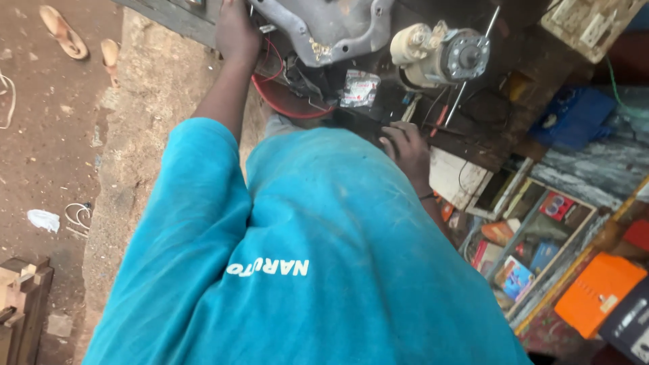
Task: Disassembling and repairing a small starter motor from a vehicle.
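On cluttered surface (473, 145): left hand (236, 30) gripping grey metal housing (331, 27), right hand (407, 149) open beside loose motor (443, 54), reassembly unfinished.

Grey metal housing (324, 30), curved & scuffed, lies on dark workbench at top centre, wires under it, its left edge just beside left hand (236, 30).
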